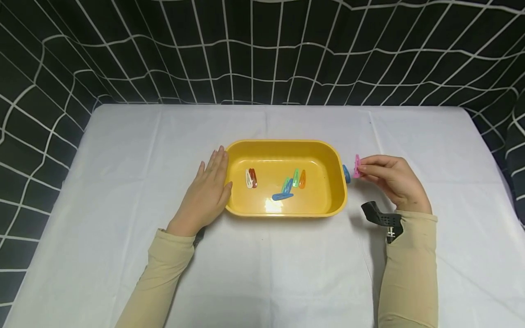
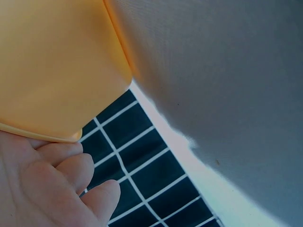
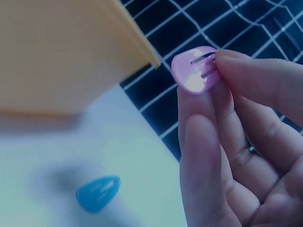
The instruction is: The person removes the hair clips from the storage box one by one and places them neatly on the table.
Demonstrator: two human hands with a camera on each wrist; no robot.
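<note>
My right hand point(image 1: 391, 180) pinches a pink snap hair clip point(image 1: 357, 166) between thumb and fingers, just right of the yellow tray point(image 1: 287, 213). Seen from the right wrist, the pink clip's broad end points away from the fingertips. A blue hair clip point(image 3: 98, 194) lies on the cloth below, close to the tray's right side. Fingers straight, my left hand point(image 1: 205, 193) rests against the tray's left rim. Inside the tray are a white clip point(image 1: 249, 178), a dark red clip point(image 1: 253, 178), an orange clip point(image 1: 302, 179), a green clip point(image 1: 295, 176) and several others.
A white cloth point(image 1: 246, 273) covers the table under the tray. Behind and beside the table hangs dark fabric with a white grid point(image 1: 262, 59). A black wrist-camera mount point(image 1: 381, 218) sticks out from the right sleeve, above the cloth.
</note>
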